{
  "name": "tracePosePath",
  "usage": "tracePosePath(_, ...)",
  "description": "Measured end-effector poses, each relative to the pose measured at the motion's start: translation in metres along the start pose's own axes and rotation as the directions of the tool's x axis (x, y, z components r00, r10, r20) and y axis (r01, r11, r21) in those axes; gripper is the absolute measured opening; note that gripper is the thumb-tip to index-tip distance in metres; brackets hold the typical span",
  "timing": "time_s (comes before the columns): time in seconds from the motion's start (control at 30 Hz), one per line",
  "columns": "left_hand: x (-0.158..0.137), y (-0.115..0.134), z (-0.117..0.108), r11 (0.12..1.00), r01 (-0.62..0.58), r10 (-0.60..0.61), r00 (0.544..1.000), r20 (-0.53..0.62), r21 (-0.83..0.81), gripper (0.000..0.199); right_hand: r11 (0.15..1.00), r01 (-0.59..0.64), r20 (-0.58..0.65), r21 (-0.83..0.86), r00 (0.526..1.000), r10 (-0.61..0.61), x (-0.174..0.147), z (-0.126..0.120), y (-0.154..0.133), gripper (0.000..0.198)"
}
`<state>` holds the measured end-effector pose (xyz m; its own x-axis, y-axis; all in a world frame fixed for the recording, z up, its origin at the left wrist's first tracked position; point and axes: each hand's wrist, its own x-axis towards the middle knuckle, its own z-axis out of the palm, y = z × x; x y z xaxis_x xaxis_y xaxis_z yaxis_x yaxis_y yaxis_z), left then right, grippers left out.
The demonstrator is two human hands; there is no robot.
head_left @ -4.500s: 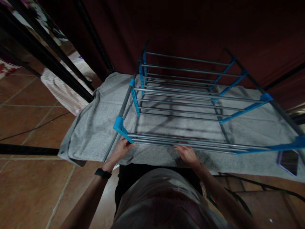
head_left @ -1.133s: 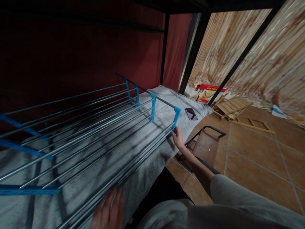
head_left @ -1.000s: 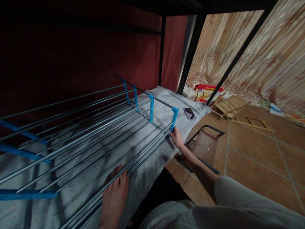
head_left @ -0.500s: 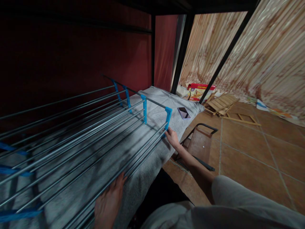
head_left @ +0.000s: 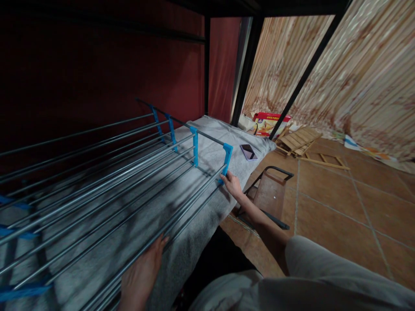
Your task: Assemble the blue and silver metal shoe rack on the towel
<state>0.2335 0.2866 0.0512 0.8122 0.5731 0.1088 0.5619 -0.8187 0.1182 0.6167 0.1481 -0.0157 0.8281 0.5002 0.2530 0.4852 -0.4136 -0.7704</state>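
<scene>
A metal rack (head_left: 129,183) with several parallel rods and blue plastic brackets lies across a grey sheet (head_left: 207,224); it looks like a clothes drying rack. At its near right corner, my right hand (head_left: 232,185) is closed on the end of the rods, just below a blue bracket (head_left: 227,155). Lower in view, my left hand (head_left: 142,276) grips the near-side rods, its fingers partly hidden behind them. A phone (head_left: 248,152) rests on the sheet beyond the rack.
Dark bunk-bed posts (head_left: 248,73) rise at the far end. On the tiled floor (head_left: 327,203) at right stand a brown step stool (head_left: 269,194), wooden slats (head_left: 300,140) and a red box (head_left: 272,123). A patterned curtain (head_left: 363,82) hangs behind.
One near-side rod has separated downward from the others beside it. My left hand has shifted slightly left and down along the rods; my right hand stays at the corner.
</scene>
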Motion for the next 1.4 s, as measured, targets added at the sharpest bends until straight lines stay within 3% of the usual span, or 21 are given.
tracePosePath(0.1,-0.0007,0.0034,-0.0024,0.993,-0.002,-0.007,0.997,0.076,0.119,0.047,1.0,-0.002,-0.006,-0.005,1.0,0.002,0.0002,0.0004,-0.0007,0.027)
tracePosePath(0.27,-0.0026,0.0072,-0.0029,0.993,0.004,-0.02,0.99,0.136,0.115,0.047,1.0,-0.008,-0.02,-0.016,1.0,0.008,0.0005,0.0016,-0.0016,0.022)
tracePosePath(0.47,-0.002,0.006,0.0002,0.984,0.008,-0.03,0.992,0.125,0.175,0.047,1.0,-0.002,-0.021,-0.009,1.0,0.001,0.0003,0.0016,-0.0012,0.02)
tracePosePath(0.8,-0.0026,0.0049,0.003,0.991,-0.046,0.041,0.998,0.047,0.123,0.045,1.0,0.004,-0.006,-0.001,1.0,-0.004,0.0006,0.0018,0.0016,0.015)
tracePosePath(1.1,-0.0028,0.0009,0.0052,0.999,-0.019,0.015,0.995,0.094,0.048,0.045,1.0,0.014,0.005,-0.024,1.0,-0.013,-0.0022,0.0016,0.0002,0.013)
tracePosePath(1.27,-0.0007,0.0021,0.0007,0.999,0.025,-0.032,0.976,0.214,0.036,0.047,0.999,0.015,0.015,-0.034,1.0,-0.015,-0.0059,0.0009,-0.0018,0.011)
tracePosePath(1.4,-0.0011,-0.0002,0.0032,1.0,0.008,-0.008,0.986,0.166,0.0,0.047,0.999,0.015,0.022,-0.033,1.0,-0.014,-0.0083,0.0002,-0.003,0.012)
